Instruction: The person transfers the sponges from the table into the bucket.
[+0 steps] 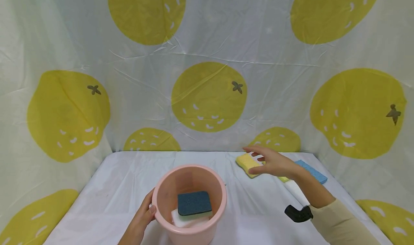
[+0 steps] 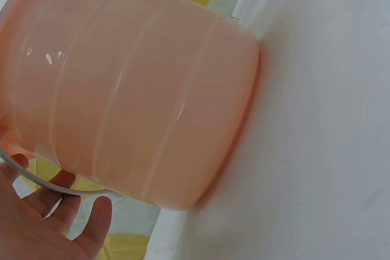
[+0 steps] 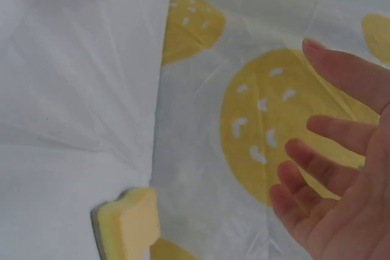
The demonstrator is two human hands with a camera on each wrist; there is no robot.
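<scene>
Light is bright, soft and even, with no hard shadows; only a faint one lies on the white worktop (image 1: 258,209) just under the pink bucket (image 1: 189,198). In the left wrist view the bucket's wall carries small white glints and its base edge smears against the cloth. The head view is sharp, bowing slightly at its edges. In the right wrist view the right hand (image 3: 341,193) is soft-focused and the yellow sponge (image 3: 128,226) is slightly blurred.

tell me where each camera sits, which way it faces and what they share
head: worn on the head, faces forward and down at the pink bucket, the yellow sponge and both hands.
left wrist: beside the bucket's wall; left hand shows.
right wrist: faces the lemon-print backdrop; open right hand shows.
shared: the yellow sponge, head and right wrist.
</scene>
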